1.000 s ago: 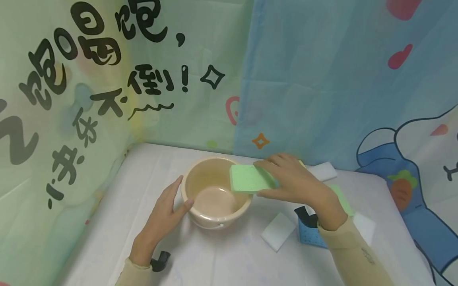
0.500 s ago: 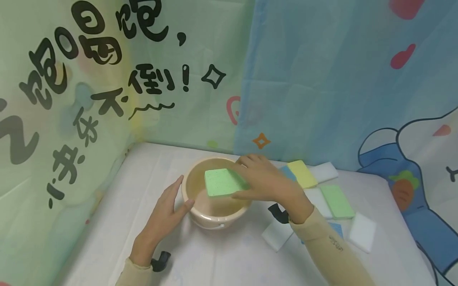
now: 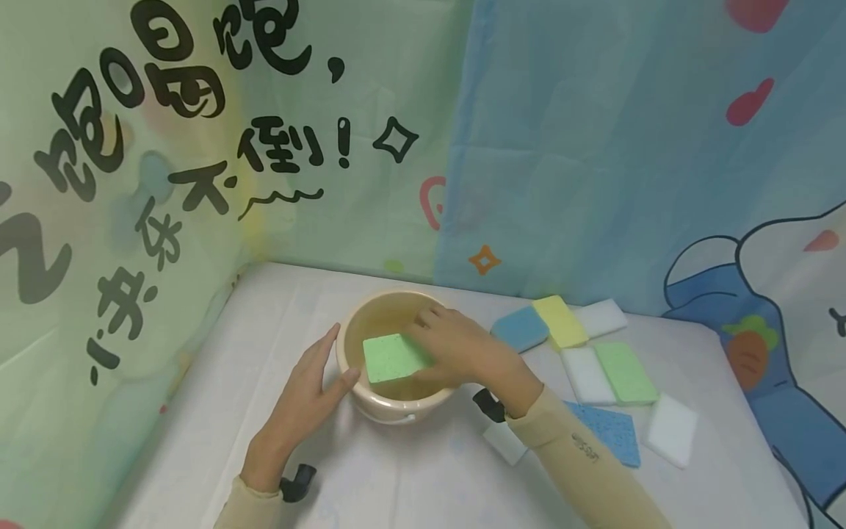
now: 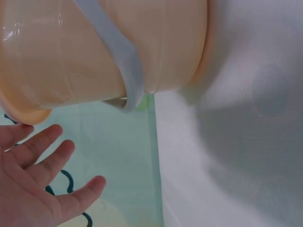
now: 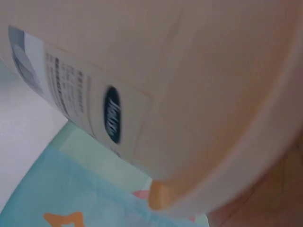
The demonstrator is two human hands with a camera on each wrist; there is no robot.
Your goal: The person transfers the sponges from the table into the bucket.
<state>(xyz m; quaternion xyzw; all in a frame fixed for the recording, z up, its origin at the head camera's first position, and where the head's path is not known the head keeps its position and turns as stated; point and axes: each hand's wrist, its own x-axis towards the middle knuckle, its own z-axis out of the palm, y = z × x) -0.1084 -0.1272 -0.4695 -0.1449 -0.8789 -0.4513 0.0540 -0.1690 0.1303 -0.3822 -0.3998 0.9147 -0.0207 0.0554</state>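
Note:
A beige plastic bucket [image 3: 396, 406] stands on the white-covered table, its grey handle [image 4: 124, 54] hanging down the side in the left wrist view. My right hand [image 3: 456, 349] reaches over the bucket's right rim and grips a light green sponge [image 3: 393, 358] inside the opening. In the right wrist view the bucket's labelled wall hides the sponge and most of that hand. My left hand [image 3: 300, 400] rests its fingertips at the left rim with the fingers spread and fairly straight; in the left wrist view its fingers [image 4: 49, 163] stand apart beside the rim.
Right of the bucket lie several sponges: a teal-blue one [image 3: 520, 330], a yellow one [image 3: 560, 322], a green one [image 3: 625, 373], a bright blue one [image 3: 611, 433] and several white ones [image 3: 671, 430]. Printed cloth [image 3: 568, 147] hangs behind and left of the table.
My right hand has carried the green sponge leftward from the right rim and down into the bucket. The left hand has stayed at the left rim.

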